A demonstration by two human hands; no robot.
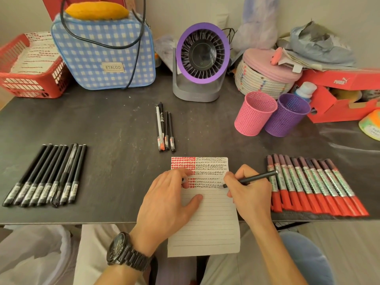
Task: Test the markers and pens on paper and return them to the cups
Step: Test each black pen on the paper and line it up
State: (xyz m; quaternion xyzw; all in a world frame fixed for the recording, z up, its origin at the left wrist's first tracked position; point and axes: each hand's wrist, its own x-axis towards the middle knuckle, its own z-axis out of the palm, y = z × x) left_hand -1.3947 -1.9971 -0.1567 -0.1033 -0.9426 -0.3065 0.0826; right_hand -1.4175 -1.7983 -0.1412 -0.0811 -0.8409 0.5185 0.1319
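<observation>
Dark and scuffed, the counter [115, 124] carries a lined paper [205, 223] at its near edge, the sheet's upper rows filled with red blocks and black scribbles. The left hand [170, 200] lies flat on the sheet, fingers straight, pinning it. The right hand [248, 194] grips a black pen [259, 176], tip at the lowest scribbled row, so testing is the step in hand. No pen sticks out of the pink cup [255, 113] or purple cup [287, 115]. Next, I judge, this pen needs setting aside and another taking from the black pens [47, 175] at left; the returning looks not yet begun
</observation>
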